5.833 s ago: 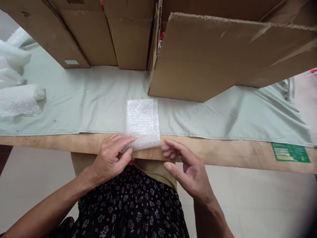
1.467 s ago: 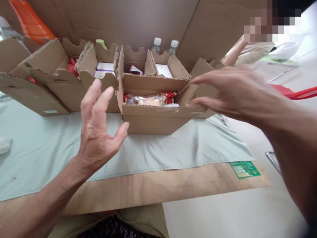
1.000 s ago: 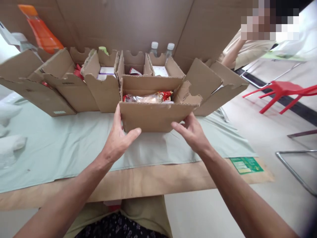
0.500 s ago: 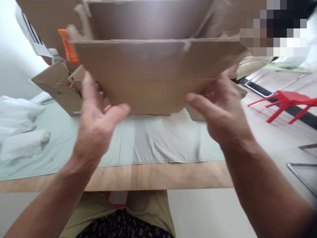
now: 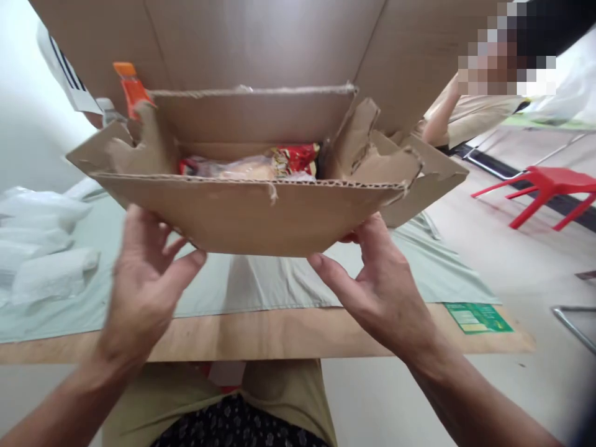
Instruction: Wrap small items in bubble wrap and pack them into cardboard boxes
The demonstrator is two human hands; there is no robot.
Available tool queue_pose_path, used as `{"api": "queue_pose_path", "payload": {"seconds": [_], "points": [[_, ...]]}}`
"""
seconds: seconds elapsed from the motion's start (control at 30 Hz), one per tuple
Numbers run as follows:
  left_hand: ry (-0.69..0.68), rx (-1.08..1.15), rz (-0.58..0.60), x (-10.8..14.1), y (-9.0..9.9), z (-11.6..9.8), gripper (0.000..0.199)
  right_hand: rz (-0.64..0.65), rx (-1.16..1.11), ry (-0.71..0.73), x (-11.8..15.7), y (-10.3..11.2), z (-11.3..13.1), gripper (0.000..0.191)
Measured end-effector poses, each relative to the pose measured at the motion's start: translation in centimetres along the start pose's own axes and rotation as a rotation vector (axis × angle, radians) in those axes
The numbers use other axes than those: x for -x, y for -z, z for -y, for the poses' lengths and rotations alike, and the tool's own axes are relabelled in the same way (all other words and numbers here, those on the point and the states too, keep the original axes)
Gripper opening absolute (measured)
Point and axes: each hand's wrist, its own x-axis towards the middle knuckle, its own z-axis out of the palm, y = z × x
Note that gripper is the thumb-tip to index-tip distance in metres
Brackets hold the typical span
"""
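Bubble wrap [image 5: 53, 276] lies in pale rolls and folds at the far left, on the light green cloth [image 5: 274, 282] that covers most of the wooden table [image 5: 279, 335]. Next comes your left hand [image 5: 146, 279], half open and cupped at the lower left of the cardboard box [image 5: 251, 217], its fingers tucked under the side and its thumb tip by the bottom front edge. Beyond that side stand a white-capped bottle [image 5: 108, 110] and an orange bottle [image 5: 133, 93]. The box itself sits in the middle, between your hands and in front of a tall cardboard panel [image 5: 261, 43], its top open towards you; inside you have a clear-wrapped item [image 5: 242, 167] and, to its right, a red packet [image 5: 295, 160] (the lettering is too small to read). Whether the base touches the cloth, you cannot tell from this angle. Your right hand [image 5: 382, 279] mirrors the left, thumb apart from the curled fingers, supporting the lower right. Past it are another open carton [image 5: 431, 186], a green printed card [image 5: 479, 318] near the table's front edge, a person [image 5: 482, 118] in a beige top, and a red stool [image 5: 559, 183] on the floor.
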Motion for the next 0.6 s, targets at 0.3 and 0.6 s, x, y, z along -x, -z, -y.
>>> {"api": "queue_pose_path", "payload": {"seconds": [0.3, 0.6], "points": [[0.166, 0.166, 0.378, -0.9, -12.3, 3.3, 0.083, -0.147, 0.345, -0.364, 11.4, 3.0, -9.7, 0.039], [0.179, 0.039, 0.514, -1.6, -22.9, 9.5, 0.092, -0.357, 0.178, -0.426, 17.5, 2.0, -13.5, 0.084]]}}
